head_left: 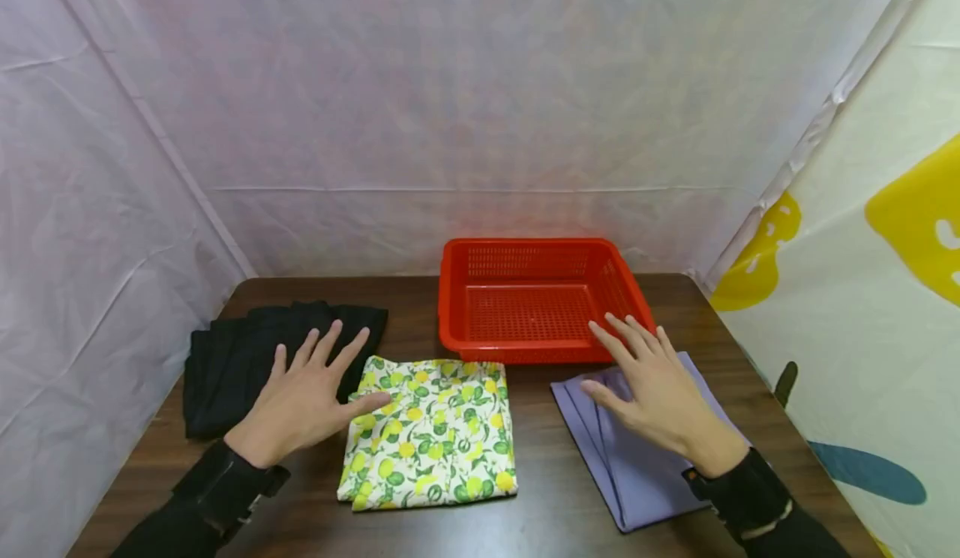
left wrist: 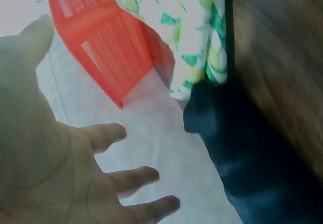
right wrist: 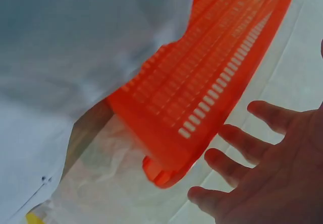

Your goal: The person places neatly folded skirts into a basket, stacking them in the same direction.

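My left hand (head_left: 303,404) is spread with straight fingers between a folded black cloth (head_left: 225,374) and a folded cloth with a lemon print (head_left: 435,449), holding nothing. Its thumb overlaps the lemon cloth's left edge in the head view. On the right, my right hand (head_left: 660,399) hovers with fingers spread above a folded purple cloth (head_left: 645,491); its fingertips overlap the near right corner of a red plastic basket (head_left: 487,356). In the right wrist view the palm faces down and holds nothing. The black and lemon cloths (left wrist: 189,27) also show in the left wrist view.
A dark brown wooden table (head_left: 540,475) carries all the cloths and the basket. White fabric walls (head_left: 480,108) stand close behind it and at the left. The right-hand sheet (head_left: 847,333) has yellow and blue shapes.
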Demonstrator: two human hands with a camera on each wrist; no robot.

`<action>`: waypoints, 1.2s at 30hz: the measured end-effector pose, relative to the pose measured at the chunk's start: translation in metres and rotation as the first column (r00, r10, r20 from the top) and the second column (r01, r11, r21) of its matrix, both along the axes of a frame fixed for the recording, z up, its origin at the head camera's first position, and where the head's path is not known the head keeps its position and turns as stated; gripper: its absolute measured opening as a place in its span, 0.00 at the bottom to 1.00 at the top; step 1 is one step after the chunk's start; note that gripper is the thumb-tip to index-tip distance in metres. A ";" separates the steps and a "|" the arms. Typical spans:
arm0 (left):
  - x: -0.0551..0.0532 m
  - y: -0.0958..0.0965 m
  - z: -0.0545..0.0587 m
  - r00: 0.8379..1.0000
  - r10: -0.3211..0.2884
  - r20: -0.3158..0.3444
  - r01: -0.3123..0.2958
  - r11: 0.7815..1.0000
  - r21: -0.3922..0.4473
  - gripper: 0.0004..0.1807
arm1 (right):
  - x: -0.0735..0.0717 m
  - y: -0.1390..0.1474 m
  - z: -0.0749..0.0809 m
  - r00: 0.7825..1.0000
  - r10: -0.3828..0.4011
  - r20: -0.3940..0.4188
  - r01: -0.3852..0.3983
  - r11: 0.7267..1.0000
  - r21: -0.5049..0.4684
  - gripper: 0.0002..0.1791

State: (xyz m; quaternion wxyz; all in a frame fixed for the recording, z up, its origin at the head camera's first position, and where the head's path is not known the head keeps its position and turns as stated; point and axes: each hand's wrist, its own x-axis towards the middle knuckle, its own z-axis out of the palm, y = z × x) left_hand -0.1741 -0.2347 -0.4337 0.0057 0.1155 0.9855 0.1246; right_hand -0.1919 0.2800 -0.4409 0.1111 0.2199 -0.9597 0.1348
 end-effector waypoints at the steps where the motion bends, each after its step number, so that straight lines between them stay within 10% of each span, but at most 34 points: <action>1: 0.001 0.001 -0.001 1.000 -0.004 -0.002 0.004 1.000 -0.002 0.61 | 0.002 -0.002 0.000 1.000 0.008 -0.016 -0.008 1.000 -0.005 0.50; 13: 0.018 0.017 -0.015 0.998 -0.017 -0.067 0.017 1.000 0.009 0.46 | 0.021 -0.039 -0.008 0.955 0.189 -0.230 -0.223 0.965 -0.136 0.30; 22: 0.022 0.026 -0.023 0.998 0.056 0.018 -0.057 0.996 0.071 0.42 | 0.025 -0.069 -0.023 0.974 0.218 0.060 -0.198 0.952 -0.234 0.19; 36: 0.019 0.034 -0.031 0.979 0.123 0.160 -0.143 0.982 0.121 0.54 | 0.011 -0.109 -0.033 0.931 0.175 0.321 -0.072 0.949 -0.306 0.27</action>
